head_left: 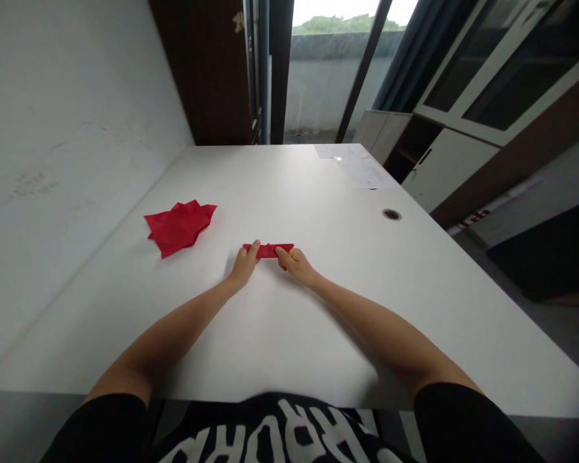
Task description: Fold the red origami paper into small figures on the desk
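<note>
so i've got both hands on this folded red paper strip (269, 250) in the middle of the white table (318, 308). it lies flat with its long axis running left to right, just past my fingertips. my left hand (244, 267) presses down its left end, my right hand (296, 263) pins the right end, fingers together. the crumpled red paper (179, 226) sits well off to my left.

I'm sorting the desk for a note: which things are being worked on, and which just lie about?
In hand:
- narrow folded red paper strip, pressed to the table by left hand and right hand

Lying about:
- crumpled red paper, left
- white sheets, far right
- cable hole
</note>
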### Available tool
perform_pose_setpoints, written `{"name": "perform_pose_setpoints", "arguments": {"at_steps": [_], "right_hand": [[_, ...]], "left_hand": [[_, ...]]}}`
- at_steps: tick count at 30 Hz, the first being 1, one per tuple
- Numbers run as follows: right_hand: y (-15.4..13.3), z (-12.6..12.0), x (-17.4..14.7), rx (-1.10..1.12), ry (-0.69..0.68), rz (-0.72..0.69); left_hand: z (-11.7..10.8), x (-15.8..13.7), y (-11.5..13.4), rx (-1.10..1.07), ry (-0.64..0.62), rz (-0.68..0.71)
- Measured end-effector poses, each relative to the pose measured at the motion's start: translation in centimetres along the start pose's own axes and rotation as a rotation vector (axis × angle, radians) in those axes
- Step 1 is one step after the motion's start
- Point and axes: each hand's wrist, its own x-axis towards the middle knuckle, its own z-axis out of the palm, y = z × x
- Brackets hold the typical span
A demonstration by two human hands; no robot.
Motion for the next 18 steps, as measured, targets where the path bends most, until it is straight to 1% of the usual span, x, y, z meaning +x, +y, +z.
{"name": "perform_pose_setpoints", "arguments": {"at_steps": [2,5,9,11,14,18], "right_hand": [[0.32,-0.10,0.11,0.012,0.013,0.009],[0.48,-0.14,0.21,0.050,0.025,0.009],[-0.07,0.03,0.12,0.064,-0.028,-0.069],[-0.30,0.12,0.05,0.047,-0.027,-0.088],[-0.23,0.14,0.08,0.011,0.006,-0.083],[0.05,-0.03,0.28,0.030,0.080,-0.038]], "left_hand": [[0.08,-0.12,-0.16,0.020,-0.057,0.019],[0.13,-0.19,-0.41,0.052,-0.107,0.067],[0.03,-0.18,-0.58,0.075,-0.147,0.101],[-0.02,-0.20,-0.54,0.074,-0.158,0.105],[-0.07,-0.24,-0.40,0.056,-0.189,0.108],[-0.13,-0.11,-0.47,0.062,-0.291,0.165]]}}
